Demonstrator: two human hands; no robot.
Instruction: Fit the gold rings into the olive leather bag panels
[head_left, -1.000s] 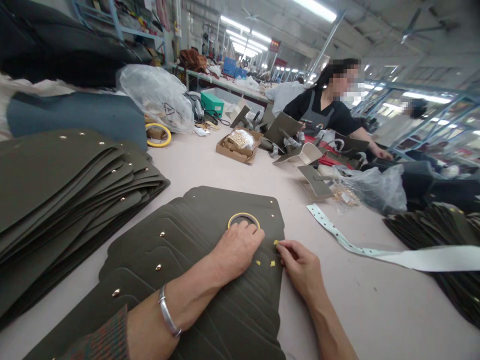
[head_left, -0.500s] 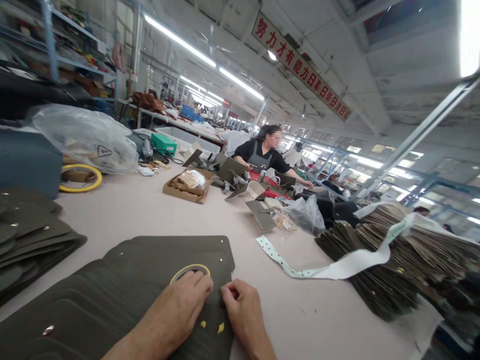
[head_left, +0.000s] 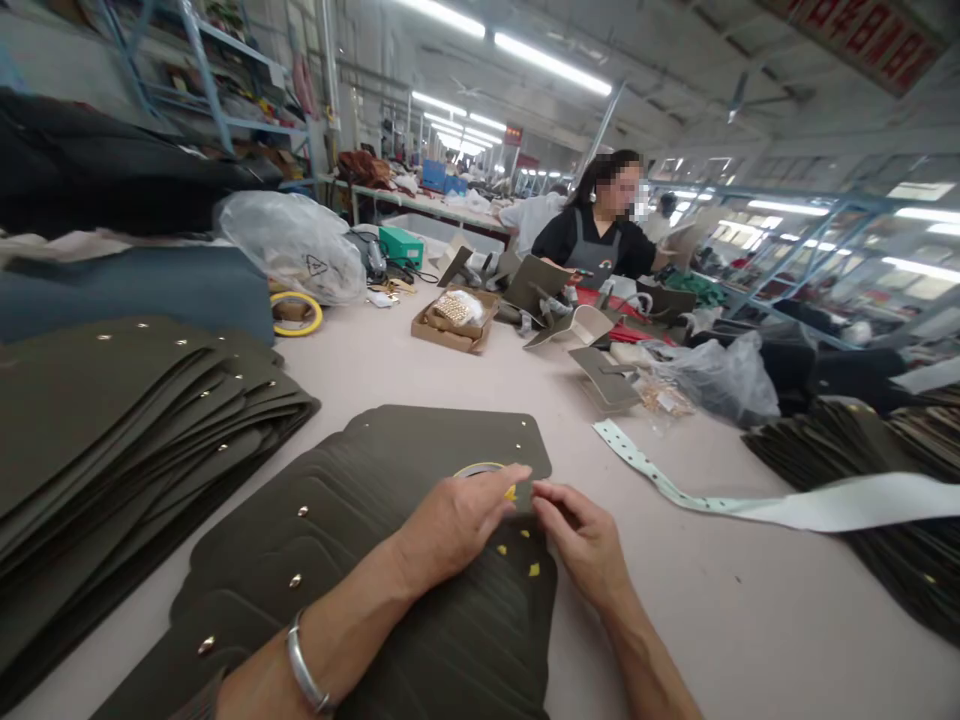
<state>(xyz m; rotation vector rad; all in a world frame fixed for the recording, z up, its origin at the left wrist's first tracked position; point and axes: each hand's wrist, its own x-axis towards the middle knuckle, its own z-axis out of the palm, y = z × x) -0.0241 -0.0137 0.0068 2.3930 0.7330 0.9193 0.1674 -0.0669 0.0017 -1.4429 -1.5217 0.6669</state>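
My left hand [head_left: 465,522] is curved over a roll of yellow tape [head_left: 480,468] and holds it above a fanned stack of dark olive panels [head_left: 442,430]. Most of the roll is hidden beneath that hand. A yellow bit [head_left: 511,493] shows by its fingers. To the right, at the stack's edge, my right hand [head_left: 583,535] has thumb and fingertips drawn together; whatever they pinch is too small to make out. Several small yellow tape pieces [head_left: 534,570] lie on the panels below the hands. Metal studs [head_left: 303,511] dot the panels.
Another olive stack [head_left: 150,400] fills the left side. A cardboard tray [head_left: 455,320] of gold beads sits farther back, near another yellow roll [head_left: 296,314]. A pale perforated strip [head_left: 675,490] and dark bundles [head_left: 900,500] lie right. Across the table a co-worker [head_left: 600,225] handles material.
The view has turned left and down, so more of the left stack shows. My left fingers have stretched out more, with a yellow bit by them. The co-worker's arm has moved.
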